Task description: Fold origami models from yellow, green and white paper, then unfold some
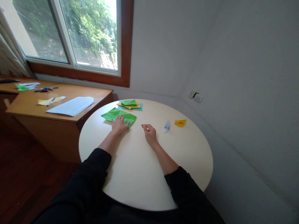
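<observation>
A round cream table fills the middle of the view. My left hand lies flat with its fingers spread on the near edge of a creased green paper sheet. My right hand rests on the bare tabletop a little to the right, fingers loosely curled, holding nothing. Beyond the green sheet sits a small stack of folded papers, green on yellow on blue. To the right of my right hand lie a white folded paper figure and a yellow folded paper figure.
A wooden desk stands at the left under a window, carrying a white sheet, yellow paper, green and white papers and small tools. Grey walls close in behind and to the right, with a wall socket.
</observation>
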`<act>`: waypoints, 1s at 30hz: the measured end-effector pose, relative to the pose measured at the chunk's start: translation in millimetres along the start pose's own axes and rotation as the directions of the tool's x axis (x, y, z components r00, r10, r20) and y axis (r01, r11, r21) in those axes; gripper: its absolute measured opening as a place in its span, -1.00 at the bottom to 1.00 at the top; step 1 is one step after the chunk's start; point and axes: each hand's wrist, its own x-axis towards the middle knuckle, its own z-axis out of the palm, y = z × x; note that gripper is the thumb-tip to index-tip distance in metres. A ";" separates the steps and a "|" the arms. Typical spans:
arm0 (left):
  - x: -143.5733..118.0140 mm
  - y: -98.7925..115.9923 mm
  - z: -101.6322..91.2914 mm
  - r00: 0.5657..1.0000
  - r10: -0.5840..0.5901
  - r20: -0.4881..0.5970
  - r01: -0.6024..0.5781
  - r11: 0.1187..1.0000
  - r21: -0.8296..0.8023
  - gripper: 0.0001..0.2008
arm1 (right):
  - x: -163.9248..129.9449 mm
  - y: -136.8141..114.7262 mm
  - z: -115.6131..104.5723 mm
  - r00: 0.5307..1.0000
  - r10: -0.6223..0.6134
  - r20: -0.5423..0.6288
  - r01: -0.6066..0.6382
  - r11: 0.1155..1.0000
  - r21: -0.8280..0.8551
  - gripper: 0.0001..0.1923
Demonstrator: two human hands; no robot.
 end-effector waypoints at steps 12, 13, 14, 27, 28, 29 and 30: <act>-1.2 -1.6 7.4 0.974 -0.046 0.221 0.018 0.991 0.129 -0.35 | -0.8 0.6 1.0 1.000 -0.019 0.009 0.019 1.000 -0.014 -0.74; -1.3 -1.2 7.1 0.973 -0.049 0.225 0.019 0.991 0.133 -0.35 | -0.9 0.6 1.1 1.000 -0.019 0.012 0.019 1.000 -0.019 -0.74; -1.4 -0.7 6.5 0.974 -0.051 0.222 0.021 0.991 0.135 -0.35 | -0.9 0.3 0.9 1.000 -0.022 0.017 0.022 0.999 -0.023 -0.74; -2.6 4.2 -4.4 0.998 -0.063 0.003 0.061 0.980 0.190 -0.65 | 12.5 -12.1 -38.4 0.925 -0.314 -0.215 0.254 0.930 -0.265 -0.76; -2.4 4.6 -5.2 0.998 -0.065 0.010 0.062 0.979 0.196 -0.65 | 15.3 -10.0 -43.0 0.910 -0.331 -0.250 0.255 0.922 -0.292 -0.76; -2.1 5.0 -6.0 0.997 -0.071 0.021 0.065 0.977 0.201 -0.65 | 18.3 -7.7 -48.1 0.892 -0.350 -0.286 0.257 0.913 -0.316 -0.76; -1.8 5.3 -6.7 0.998 -0.059 0.035 0.051 0.978 0.204 -0.65 | 21.5 -5.3 -53.8 0.872 -0.367 -0.324 0.256 0.906 -0.337 -0.75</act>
